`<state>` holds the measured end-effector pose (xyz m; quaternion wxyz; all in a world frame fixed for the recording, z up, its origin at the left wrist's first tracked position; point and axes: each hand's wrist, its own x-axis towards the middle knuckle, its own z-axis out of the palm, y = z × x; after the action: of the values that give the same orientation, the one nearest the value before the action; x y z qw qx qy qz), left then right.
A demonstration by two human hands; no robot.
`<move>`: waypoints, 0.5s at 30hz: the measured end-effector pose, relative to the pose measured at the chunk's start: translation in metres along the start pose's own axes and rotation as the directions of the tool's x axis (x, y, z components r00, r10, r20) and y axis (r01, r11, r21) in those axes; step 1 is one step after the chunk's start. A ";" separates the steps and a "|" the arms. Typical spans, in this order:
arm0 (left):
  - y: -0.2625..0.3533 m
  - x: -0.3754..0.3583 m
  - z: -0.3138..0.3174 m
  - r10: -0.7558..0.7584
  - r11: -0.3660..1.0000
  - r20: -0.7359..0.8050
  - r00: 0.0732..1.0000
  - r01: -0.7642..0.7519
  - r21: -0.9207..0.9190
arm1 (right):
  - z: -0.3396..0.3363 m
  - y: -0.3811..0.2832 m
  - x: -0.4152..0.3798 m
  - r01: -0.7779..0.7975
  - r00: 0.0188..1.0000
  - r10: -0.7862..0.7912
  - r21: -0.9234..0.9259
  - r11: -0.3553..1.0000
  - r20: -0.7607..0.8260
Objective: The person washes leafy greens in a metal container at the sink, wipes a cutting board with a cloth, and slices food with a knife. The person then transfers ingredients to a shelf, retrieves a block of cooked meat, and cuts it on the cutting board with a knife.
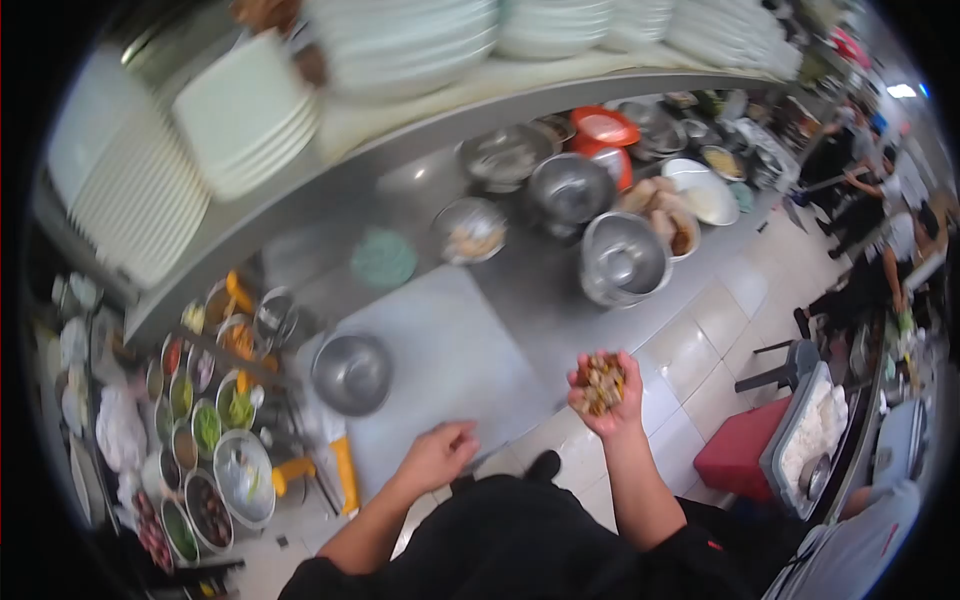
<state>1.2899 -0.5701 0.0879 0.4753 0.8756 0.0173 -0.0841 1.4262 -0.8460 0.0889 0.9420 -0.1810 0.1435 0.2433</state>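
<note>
My right hand is held palm up at the counter's front edge, its fingers cupped around a heap of chopped food pieces in brown, yellow and pale tones. Over the near edge of the white cutting board is my left hand, with loosely bent fingers and nothing visible in it. A steel mixing bowl rests on the board's left part. Left of the board lies a yellow-handled tool, probably a knife.
Several containers of cut vegetables stand at the left. Steel bowls and raw meat occupy the counter's right side. Stacked white plates fill the shelf above. At right are a red box and people along the aisle.
</note>
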 end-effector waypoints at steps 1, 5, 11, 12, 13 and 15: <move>0.007 0.010 0.008 0.034 0.999 0.019 0.999 -0.034 0.015 | -0.014 -0.020 -0.011 0.064 0.998 -0.063 0.030 0.998 -0.021; 0.045 0.053 0.056 -0.061 0.998 0.316 0.947 0.064 0.000 | -0.099 -0.093 -0.036 0.294 0.950 -0.277 0.109 0.950 -0.145; 0.137 0.144 0.175 -0.034 0.999 0.601 0.798 0.027 0.021 | -0.190 -0.186 -0.045 0.335 0.931 -0.288 0.210 0.919 -0.226; 0.143 0.162 0.196 -0.032 0.999 0.646 0.762 -0.003 0.053 | -0.194 -0.203 -0.049 0.338 0.929 -0.292 0.200 0.920 -0.227; 0.149 0.177 0.214 0.004 0.999 0.661 0.751 -0.036 0.036 | -0.196 -0.221 -0.054 0.333 0.929 -0.290 0.174 0.927 -0.230; 0.175 0.203 0.246 0.080 0.996 0.659 0.748 -0.091 -0.017 | -0.196 -0.267 -0.062 0.328 0.930 -0.292 0.147 0.933 -0.222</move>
<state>1.4774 -0.8814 0.0688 0.4473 0.7934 -0.1918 -0.3655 1.4747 -1.1695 0.0085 0.9624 -0.1379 0.2267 0.0579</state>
